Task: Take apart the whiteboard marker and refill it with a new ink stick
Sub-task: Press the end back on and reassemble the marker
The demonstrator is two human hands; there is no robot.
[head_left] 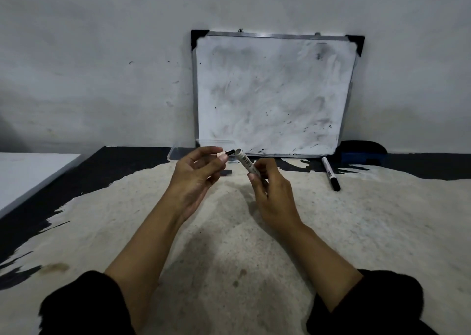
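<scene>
Two black sleeves [84, 306] come in at the bottom edge, bare forearms reaching out over a pale, fuzzy rug [254, 245] with black markings. The right hand [272, 194] is closed around the white marker barrel [245, 161], which tilts up and leftward with its open end uppermost. The left hand [196, 174] pinches a short black ink stick [229, 153] between thumb and forefinger, its tip just beside the barrel's opening but not touching it. A small dark piece [225, 172] lies on the rug beneath the hands; I cannot tell what it is. Behind the hands sits a clear plastic tray [175, 153], partly hidden by them. Off to the right a second whiteboard marker [330, 173] lies capped on the rug. Beyond it, a smudged whiteboard [272, 95] leans against the grey wall [102, 54], with a blue-and-black eraser [360, 151] at its right corner.
</scene>
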